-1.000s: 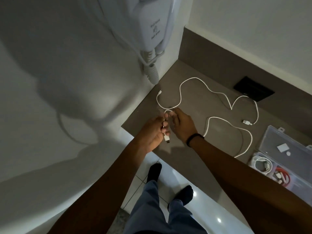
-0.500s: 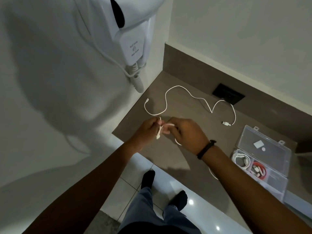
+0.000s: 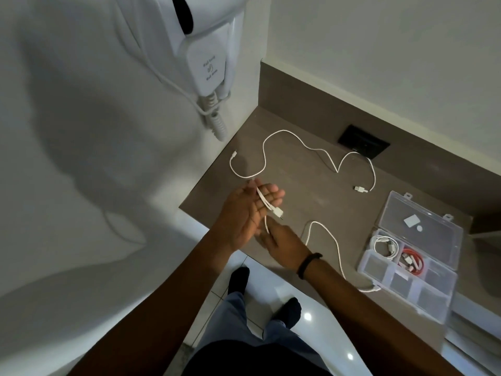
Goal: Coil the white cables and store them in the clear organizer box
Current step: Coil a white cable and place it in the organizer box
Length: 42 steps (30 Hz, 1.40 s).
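Note:
My left hand [image 3: 244, 213] is turned palm up over the counter's front edge, fingers stretched out. A white cable [image 3: 261, 198] lies doubled across the palm, its USB plug [image 3: 278, 213] near the fingertips. My right hand [image 3: 283, 241] sits just below it, on the same cable where it drops from the palm. The cable's loose tail [image 3: 336, 248] snakes over the counter to the clear organizer box [image 3: 406, 291]. The box is open, with a coiled white cable [image 3: 385, 245] and a red cable [image 3: 413, 260] inside. A second white cable [image 3: 311, 149] lies uncoiled farther back.
A white wall-mounted hair dryer [image 3: 208, 55] hangs over the brown counter's [image 3: 298, 185] left corner. A black socket plate [image 3: 363, 145] is set into the counter by the back wall. Below the counter edge are glossy floor tiles and my feet [image 3: 238, 278].
My left hand has turned palm up and spread its fingers, the cable now across it. My right hand dropped below it. The cable's tail has been drawn closer to the hands.

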{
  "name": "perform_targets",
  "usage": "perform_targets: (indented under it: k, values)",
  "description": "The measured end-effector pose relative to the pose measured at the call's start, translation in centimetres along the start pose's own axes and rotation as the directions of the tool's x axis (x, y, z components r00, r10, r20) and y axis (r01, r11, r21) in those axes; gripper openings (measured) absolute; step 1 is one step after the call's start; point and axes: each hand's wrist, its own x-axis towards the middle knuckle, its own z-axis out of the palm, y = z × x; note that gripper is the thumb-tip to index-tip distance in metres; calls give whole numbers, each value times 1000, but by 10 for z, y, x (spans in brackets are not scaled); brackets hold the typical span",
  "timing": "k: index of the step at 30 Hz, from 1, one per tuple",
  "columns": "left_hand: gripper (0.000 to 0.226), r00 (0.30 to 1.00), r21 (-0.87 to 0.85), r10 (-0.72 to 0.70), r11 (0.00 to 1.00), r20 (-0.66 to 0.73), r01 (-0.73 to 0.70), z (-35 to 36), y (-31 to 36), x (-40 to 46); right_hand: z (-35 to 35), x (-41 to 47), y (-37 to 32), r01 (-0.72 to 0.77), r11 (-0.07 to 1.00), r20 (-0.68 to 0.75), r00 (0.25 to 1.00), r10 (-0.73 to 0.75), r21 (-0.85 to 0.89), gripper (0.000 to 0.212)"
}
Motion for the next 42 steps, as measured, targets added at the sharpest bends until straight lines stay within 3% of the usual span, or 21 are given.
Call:
perform_targets:
  k: [2,4,6,8,10,13,15,17,19,22,24,26,27,28,30,32,35,37,38,40,42]
  values:
    - [22,990,382,138,917,-30,-116,-6,4,7,3,-9,-3,12,998,79,997,-8,-54,16]
    - [22,966,749,257,635,24,-188,-15,5,10,-7,-15,-10,55,988,80,996,-44,-143,18]
    - [22,956,901,275,383,99,-203,-23,5,11,-29,-18,-25,101,966,-17,994,-108,-239,11]
    - [24,967,932,203,293,156,-212,-29,6,8,-61,-13,-39,152,948,-111,976,-189,-279,8]
    - [29,980,907,59,373,189,-197,-29,2,2,-91,-3,-46,163,937,-162,962,-221,-310,17]
    - [35,974,661,-172,749,144,34,-14,-7,-12,-116,12,-39,94,956,-229,960,-161,-277,26]
    - [37,961,420,-228,896,158,144,-3,-11,-18,-115,17,-25,49,983,-266,959,-95,-175,28]
    - [37,962,237,-206,958,177,162,8,-14,-22,-99,15,-8,1,996,-250,968,-25,-93,26]
    - [31,974,115,-114,989,195,93,17,-15,-22,-72,4,4,-37,998,-189,982,26,-53,15]
    - [17,991,180,26,982,132,-50,20,-13,-13,-29,-17,7,-50,994,-103,994,40,-97,25]
    - [17,986,457,145,874,77,-164,14,-8,-6,-12,-27,0,-39,989,-9,999,38,-140,24]
    - [19,959,808,260,538,111,-239,1,-4,-1,-10,-34,-11,-29,981,58,997,41,-194,23]
    - [19,954,897,262,371,146,-239,-5,-3,0,-15,-36,-17,-11,975,38,999,20,-220,22]
    - [20,960,937,225,268,168,-226,-10,-3,-1,-23,-37,-24,20,968,-19,1000,-26,-251,20]
    - [21,978,962,93,182,189,-204,-19,-3,-3,-49,-36,-38,80,939,-134,982,-131,-333,15]
    - [28,979,949,-92,278,180,-149,-22,-5,-10,-78,-30,-45,84,912,-168,972,-163,-401,20]
    - [36,942,762,-300,643,151,82,-13,-11,-24,-108,-19,-39,51,917,-238,959,-155,-395,27]
    - [32,933,475,-318,856,167,206,-1,-13,-32,-109,-16,-29,22,949,-305,944,-123,-315,29]
    - [32,931,327,-312,914,187,241,5,-13,-33,-104,-16,-24,-9,964,-327,942,-81,-264,32]
    - [35,938,98,-247,968,244,229,17,-13,-33,-83,-20,-13,-78,977,-304,952,15,-198,30]
    - [30,972,-7,-98,995,216,102,26,-14,-28,-56,-29,-8,-99,972,-220,974,51,-213,24]
